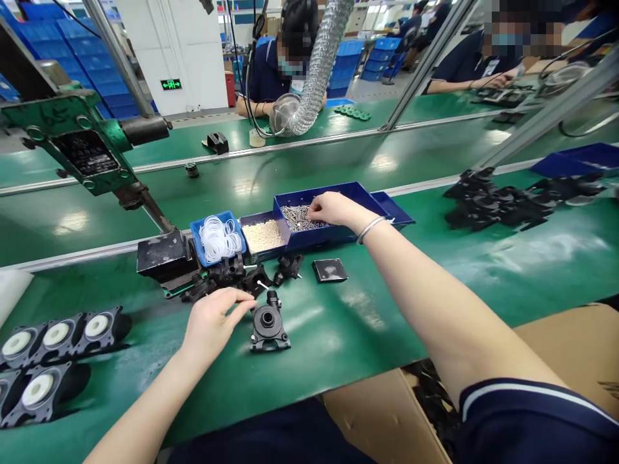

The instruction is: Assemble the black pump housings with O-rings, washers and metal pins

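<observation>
A black plastic housing [269,320] with a round centre hub and a short spout lies on the green bench in front of me. My left hand [218,316] is at its upper left corner, thumb and forefinger pinched; what sits between the tips is hidden. My right hand [333,210] reaches into a blue bin [333,236] of small metal screws [298,218], its fingertips closed among them. Beside it stand a bin of small cream-coloured pieces [262,237] and a blue tray of clear white rings [220,240]. More black fittings [289,267] lie just behind the housing.
A green press [84,142] rises at the left above a black block [164,252]. Black plates with white discs [57,334] line the left side. A flat black block [330,270] lies near the bins. Black parts [507,200] are piled right. Two co-workers sit opposite. Cardboard boxes [387,412] stand below.
</observation>
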`<state>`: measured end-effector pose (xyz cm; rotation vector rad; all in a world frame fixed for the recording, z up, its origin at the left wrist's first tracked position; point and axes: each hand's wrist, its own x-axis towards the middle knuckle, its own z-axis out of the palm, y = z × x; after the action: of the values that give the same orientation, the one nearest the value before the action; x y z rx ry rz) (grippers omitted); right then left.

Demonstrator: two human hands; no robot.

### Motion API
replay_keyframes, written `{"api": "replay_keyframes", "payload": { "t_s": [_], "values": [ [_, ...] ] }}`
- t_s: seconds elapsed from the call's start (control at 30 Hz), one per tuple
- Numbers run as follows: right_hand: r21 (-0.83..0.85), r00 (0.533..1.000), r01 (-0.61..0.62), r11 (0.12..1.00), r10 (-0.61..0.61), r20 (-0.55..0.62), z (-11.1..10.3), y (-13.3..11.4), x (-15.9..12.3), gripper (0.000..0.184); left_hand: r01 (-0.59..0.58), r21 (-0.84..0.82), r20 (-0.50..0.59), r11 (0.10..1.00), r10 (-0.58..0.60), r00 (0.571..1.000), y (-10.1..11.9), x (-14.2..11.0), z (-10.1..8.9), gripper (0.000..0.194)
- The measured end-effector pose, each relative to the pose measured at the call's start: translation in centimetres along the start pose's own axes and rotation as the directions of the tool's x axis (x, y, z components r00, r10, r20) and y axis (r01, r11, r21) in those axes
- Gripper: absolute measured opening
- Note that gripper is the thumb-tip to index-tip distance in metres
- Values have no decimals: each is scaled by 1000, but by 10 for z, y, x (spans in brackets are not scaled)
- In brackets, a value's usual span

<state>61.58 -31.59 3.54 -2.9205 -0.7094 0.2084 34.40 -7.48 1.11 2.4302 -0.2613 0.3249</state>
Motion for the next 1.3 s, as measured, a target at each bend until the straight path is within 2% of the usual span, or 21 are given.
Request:
{"api": "replay_keyframes", "payload": {
  "t_s": [0.3,0.57,0.83,0.9,0.97,1.03,1.1,1.2,1.3],
  "values": [
    [-113,999,51,992,-48,26,-1,-2,2,20,-199,110,-94,974,209,973,-8,-4,15,15],
    [-234,995,99,967,-91,44,-5,-3,-1,19,-149,3,-132,989,148,980,-14,-2,19,17],
    [-350,989,146,925,-127,76,-11,-20,1,17,-183,-65,-37,981,181,983,-22,1,16,18],
    [-339,987,161,927,-142,79,-10,-18,1,19,-106,-129,-31,986,103,994,-25,-4,13,26],
    [-315,985,173,933,-157,75,-9,-14,1,22,-10,-250,32,968,18,999,-28,-11,12,36],
    [-286,983,184,941,-171,67,-8,-11,1,26,39,-373,136,927,13,991,-32,-20,14,49],
    [-258,981,193,947,-187,49,-10,-8,2,26,37,-448,207,893,64,976,-35,-28,18,70],
    [-219,977,200,955,-211,-28,-20,-8,-5,25,71,-466,272,882,67,960,-37,-38,28,104],
    [-136,960,197,971,-219,-172,-31,-15,-34,25,124,-421,317,899,18,948,-36,-45,38,115]
  ]
}}
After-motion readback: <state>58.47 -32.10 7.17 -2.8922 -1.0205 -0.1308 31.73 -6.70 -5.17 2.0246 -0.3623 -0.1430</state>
